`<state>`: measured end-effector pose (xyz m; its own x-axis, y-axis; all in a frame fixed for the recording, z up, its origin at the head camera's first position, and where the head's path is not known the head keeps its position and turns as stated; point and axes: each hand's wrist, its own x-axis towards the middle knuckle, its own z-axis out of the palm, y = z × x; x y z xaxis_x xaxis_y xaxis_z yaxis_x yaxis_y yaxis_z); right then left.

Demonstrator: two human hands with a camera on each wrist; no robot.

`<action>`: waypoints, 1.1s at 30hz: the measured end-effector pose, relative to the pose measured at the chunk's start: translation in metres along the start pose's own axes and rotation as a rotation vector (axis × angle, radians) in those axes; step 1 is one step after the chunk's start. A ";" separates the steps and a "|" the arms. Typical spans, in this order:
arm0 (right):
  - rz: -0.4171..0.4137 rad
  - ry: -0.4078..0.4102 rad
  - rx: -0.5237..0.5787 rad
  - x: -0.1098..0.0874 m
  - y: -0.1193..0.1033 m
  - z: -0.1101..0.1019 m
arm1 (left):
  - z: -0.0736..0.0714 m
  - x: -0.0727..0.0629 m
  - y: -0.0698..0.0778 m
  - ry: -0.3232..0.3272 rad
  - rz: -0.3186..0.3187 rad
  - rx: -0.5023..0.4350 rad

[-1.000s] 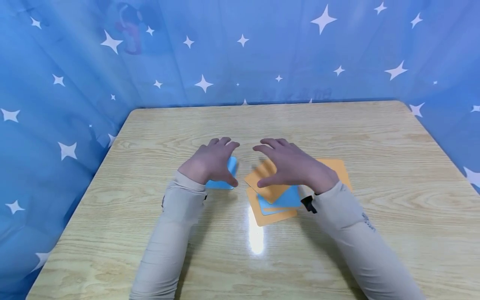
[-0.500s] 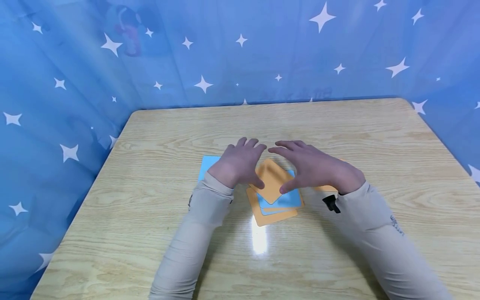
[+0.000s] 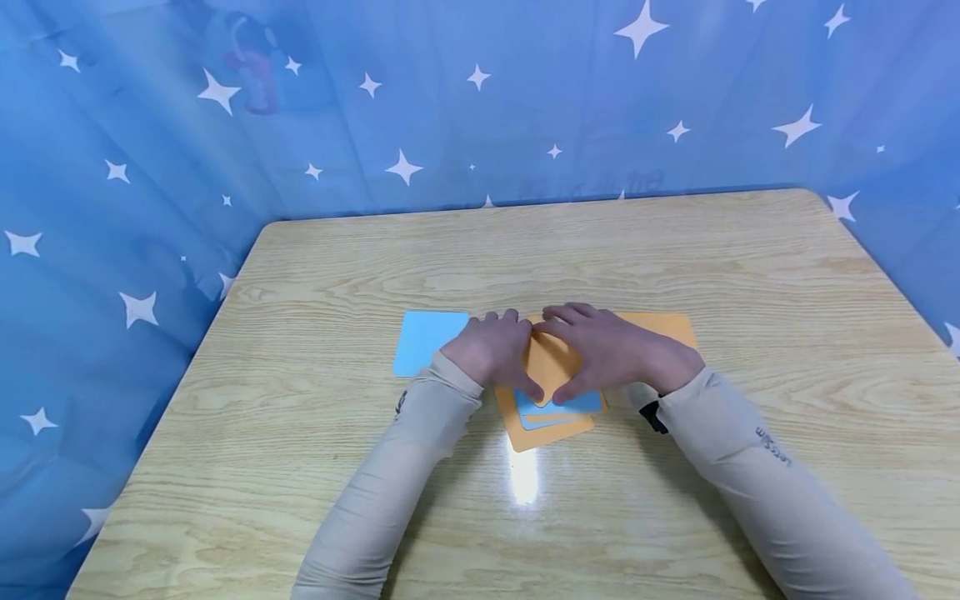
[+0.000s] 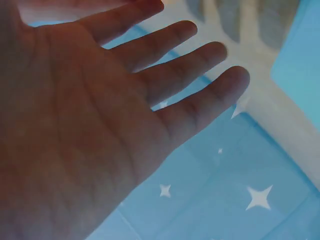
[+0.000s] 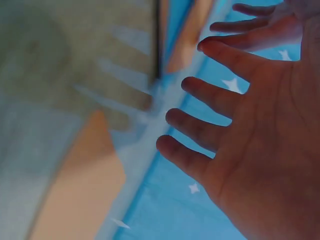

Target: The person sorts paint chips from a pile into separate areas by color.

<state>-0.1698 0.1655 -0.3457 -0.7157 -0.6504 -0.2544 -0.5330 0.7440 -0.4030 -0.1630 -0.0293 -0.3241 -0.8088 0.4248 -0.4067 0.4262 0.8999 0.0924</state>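
Note:
A loose pile of flat square cards lies mid-table. An orange card [image 3: 552, 367] is on top, with a blue card [image 3: 573, 404] and a larger orange card [image 3: 558, 435] showing beneath. My left hand [image 3: 495, 352] and right hand [image 3: 618, 354] frame the top card from both sides, fingers spread and gently bent. Their index fingertips meet above it, and both thumb tips come close together at its near corner. In the wrist views, the left palm [image 4: 85, 130] and right palm [image 5: 255, 145] show straight, parted fingers with nothing in them.
A separate blue card [image 3: 423, 340] lies to the left of the pile. Another orange card [image 3: 667, 327] is partly hidden behind my right hand. The wood-grain table [image 3: 262, 400] ends at a blue curtain [image 3: 480, 100] with white stars.
Both hands have shifted right over the pile and come down, closing the gap between them until their index fingertips meet. The blue card at left is now mostly uncovered. The cards have stayed put.

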 end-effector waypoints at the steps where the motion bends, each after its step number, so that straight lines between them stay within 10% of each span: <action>1: 0.002 -0.008 0.004 0.001 0.000 0.001 | 0.001 0.001 0.000 -0.002 0.000 -0.003; 33: -0.036 -0.031 -0.059 -0.001 -0.018 0.006 | 0.004 0.008 -0.002 -0.010 0.050 -0.016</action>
<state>-0.1568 0.1516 -0.3431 -0.6821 -0.6803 -0.2681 -0.5840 0.7275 -0.3602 -0.1693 -0.0282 -0.3310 -0.7827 0.4682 -0.4100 0.4592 0.8792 0.1273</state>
